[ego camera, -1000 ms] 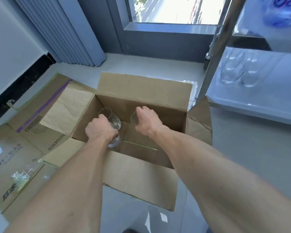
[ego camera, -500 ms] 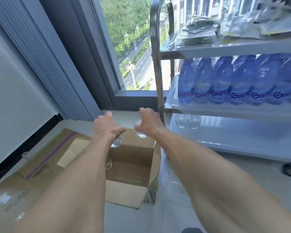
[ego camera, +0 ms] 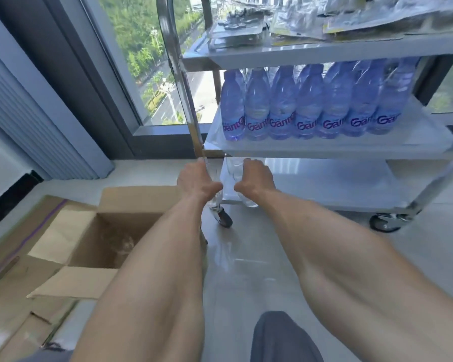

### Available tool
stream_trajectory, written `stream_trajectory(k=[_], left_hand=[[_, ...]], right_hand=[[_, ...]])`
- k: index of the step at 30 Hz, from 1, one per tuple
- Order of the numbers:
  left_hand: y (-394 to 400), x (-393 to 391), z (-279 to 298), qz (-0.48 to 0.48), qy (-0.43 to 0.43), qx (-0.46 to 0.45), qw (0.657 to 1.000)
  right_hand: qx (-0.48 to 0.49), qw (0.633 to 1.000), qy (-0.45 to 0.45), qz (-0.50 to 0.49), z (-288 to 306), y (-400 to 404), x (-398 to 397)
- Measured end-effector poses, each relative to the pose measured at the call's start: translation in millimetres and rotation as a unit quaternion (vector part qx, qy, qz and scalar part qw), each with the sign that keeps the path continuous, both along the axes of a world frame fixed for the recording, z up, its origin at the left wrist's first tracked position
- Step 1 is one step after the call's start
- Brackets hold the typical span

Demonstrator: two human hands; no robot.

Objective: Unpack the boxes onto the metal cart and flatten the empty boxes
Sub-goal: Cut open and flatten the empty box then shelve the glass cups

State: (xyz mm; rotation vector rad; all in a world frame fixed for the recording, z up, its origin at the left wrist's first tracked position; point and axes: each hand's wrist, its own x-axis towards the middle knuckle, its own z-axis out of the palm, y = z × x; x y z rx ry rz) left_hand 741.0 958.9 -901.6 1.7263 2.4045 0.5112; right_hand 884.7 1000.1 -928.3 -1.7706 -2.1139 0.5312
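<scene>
Both arms reach out toward the three-tier stainless steel cart on castors (ego camera: pixel 311 150), which serves here as the landmark. The left hand (ego camera: pixel 198 182) is at the cart's near-left corner post, its fingers curled round a clear stemless drinking glass (ego camera: pixel 215 198) whose base shows just below the palm. The right hand (ego camera: pixel 254 178) is just to the right of it, at the front edge of the cart's bottom shelf (ego camera: pixel 324 184), with its fingers wrapped over a second clear drinking glass (ego camera: pixel 247 201) whose rounded bottom hangs under the wrist. How tightly either hand closes is partly hidden by the backs of the hands. More clear glassware (ego camera: pixel 233 168) seems to stand on the bottom shelf just beyond the right hand, though its outline is faint. On the middle shelf above stands a row of blue-tinted plastic water bottles (ego camera: pixel 309 105), and the top shelf carries flat plastic-wrapped packets (ego camera: pixel 338 19). On the floor left of the cart sits the open brown cardboard box (ego camera: pixel 110 231), flaps spread, something pale and blurred low inside it; flattened cardboard sheets (ego camera: pixel 8 283) lie farther left still. The glasses look light, rigid, smooth and breakable, so they are likely slippery and best held round the widest part of the bowl, not by the thin rim. They should go down base first, without knocking the metal post, the shelf lip or the neighbouring glass.
</scene>
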Motion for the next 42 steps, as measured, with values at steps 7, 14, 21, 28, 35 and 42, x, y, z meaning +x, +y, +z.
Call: stream_trajectory(k=[7,14,21,28,35,42], left_hand=[[40.7,17.9,-69.0,-0.014,-0.010,-0.014,1.000],[78.3,26.1,-110.6,0.005,-0.055,0.010,0.998],[115.3,32.8,-145.4,-0.025,-0.054,0.027,0.998],[144.2,34.2,-158.6,-0.019,-0.057,0.038,0.997],[169.2,33.1,-165.4,-0.034,-0.061,0.062,0.996],[172.0,31.4,-164.5,-0.013,-0.136,0.086,0.987]], right_hand=[[-0.024,0.994,0.045,-0.097,-68.1,37.1,13.1],[-0.004,0.988,0.081,-0.131,-102.5,76.4,17.5],[0.028,0.983,0.101,-0.148,-119.3,109.6,15.5],[0.045,0.984,0.106,-0.134,-125.7,135.3,16.3],[0.090,0.983,0.132,-0.087,-138.2,140.9,22.8],[0.076,0.974,0.179,-0.115,-148.1,145.2,18.1]])
